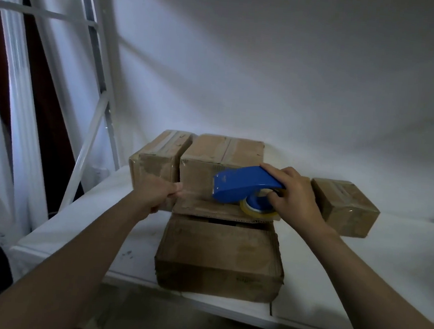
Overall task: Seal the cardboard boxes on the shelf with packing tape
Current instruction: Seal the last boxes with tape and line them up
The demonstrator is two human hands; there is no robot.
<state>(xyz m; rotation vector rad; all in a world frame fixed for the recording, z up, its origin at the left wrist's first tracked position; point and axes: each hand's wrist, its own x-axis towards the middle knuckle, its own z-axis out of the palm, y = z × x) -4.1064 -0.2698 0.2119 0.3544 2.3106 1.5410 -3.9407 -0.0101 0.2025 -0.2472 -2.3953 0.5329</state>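
Barely visible tape strip (pixel 196 192) between left hand (pixel 155 193) and blue dispenser (pixel 243 185)

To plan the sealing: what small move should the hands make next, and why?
Probably lower the stretched tape onto the front box. The left hand pinches its end, the right hand grips the blue dispenser, and the strip hangs above that box's far flap.

Arms outstretched; left hand (pixel 159 194) seemingly in a pinch, right hand (pixel 295 197) curled.
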